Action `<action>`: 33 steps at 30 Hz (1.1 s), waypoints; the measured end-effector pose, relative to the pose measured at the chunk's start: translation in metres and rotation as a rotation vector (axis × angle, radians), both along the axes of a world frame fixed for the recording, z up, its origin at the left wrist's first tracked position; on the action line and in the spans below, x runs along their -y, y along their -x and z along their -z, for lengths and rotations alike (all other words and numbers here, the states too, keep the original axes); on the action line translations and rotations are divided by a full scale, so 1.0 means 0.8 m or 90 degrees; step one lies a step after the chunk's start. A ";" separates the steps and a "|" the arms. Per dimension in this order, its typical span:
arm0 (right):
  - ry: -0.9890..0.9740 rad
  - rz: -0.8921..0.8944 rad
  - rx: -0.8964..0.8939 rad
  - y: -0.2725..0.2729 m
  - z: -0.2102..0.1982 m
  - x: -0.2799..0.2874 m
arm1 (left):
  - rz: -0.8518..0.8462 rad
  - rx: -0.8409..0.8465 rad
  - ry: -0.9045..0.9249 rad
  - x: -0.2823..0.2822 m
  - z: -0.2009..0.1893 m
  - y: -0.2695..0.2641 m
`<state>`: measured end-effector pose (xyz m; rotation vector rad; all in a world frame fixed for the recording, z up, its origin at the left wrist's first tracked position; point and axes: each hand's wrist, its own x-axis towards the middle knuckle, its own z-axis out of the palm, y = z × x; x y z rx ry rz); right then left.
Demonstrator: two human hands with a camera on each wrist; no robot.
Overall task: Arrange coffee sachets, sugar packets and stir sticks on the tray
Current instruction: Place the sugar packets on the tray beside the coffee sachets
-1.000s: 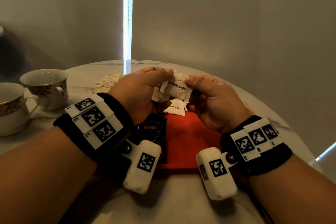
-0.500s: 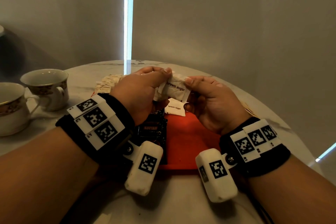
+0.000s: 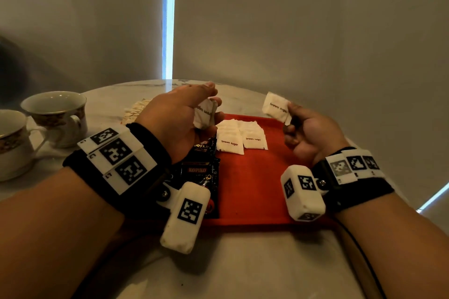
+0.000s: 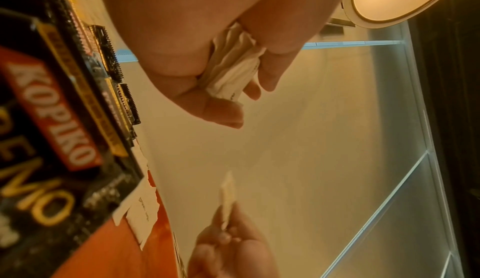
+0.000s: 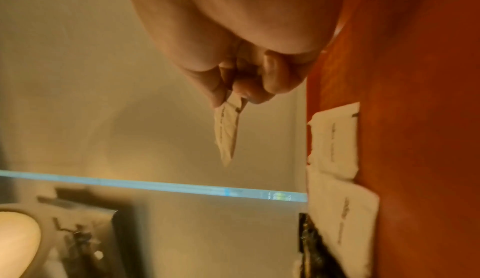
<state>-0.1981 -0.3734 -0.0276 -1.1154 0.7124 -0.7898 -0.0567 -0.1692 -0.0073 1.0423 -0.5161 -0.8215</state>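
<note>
A red tray [image 3: 252, 192] lies on the round marble table. Black Kopiko coffee sachets [image 3: 201, 165] lie overlapped along its left side. White brown sugar packets [image 3: 240, 136] lie in two rows at its far end. My left hand [image 3: 189, 116] hovers over the tray's far left and grips a small bunch of sugar packets [image 3: 205, 114], also seen bunched [image 4: 233, 70] in the left wrist view. My right hand [image 3: 306, 128] is at the tray's far right and pinches one sugar packet [image 3: 277, 108] upright; the right wrist view shows that packet [image 5: 228, 130] edge-on.
Two white teacups [image 3: 58, 116] with gold trim stand at the table's left. A pile of pale packets [image 3: 136, 110] lies behind my left hand, beyond the tray. The wall stands close behind the table. A black cable [image 3: 364, 257] trails by my right forearm.
My hands were together over the tray, both on the packets. They have moved apart: the right one went right with a single packet, the left keeps the bunch.
</note>
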 end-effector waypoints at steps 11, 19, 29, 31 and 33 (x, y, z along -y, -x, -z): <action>-0.036 -0.107 -0.252 -0.005 0.025 0.009 | 0.010 -0.005 0.005 -0.001 -0.001 -0.005; -0.013 -0.136 -0.299 -0.011 0.026 0.008 | 0.001 -0.004 0.006 0.000 0.001 -0.005; 0.009 -0.115 -0.294 -0.012 0.028 0.010 | -0.002 -0.017 -0.007 0.001 -0.001 -0.003; 0.009 -0.103 -0.290 -0.012 0.029 0.011 | 0.006 -0.028 -0.003 0.000 -0.001 -0.003; 0.012 -0.090 -0.291 -0.012 0.029 0.010 | 0.021 -0.038 0.003 0.000 -0.001 -0.003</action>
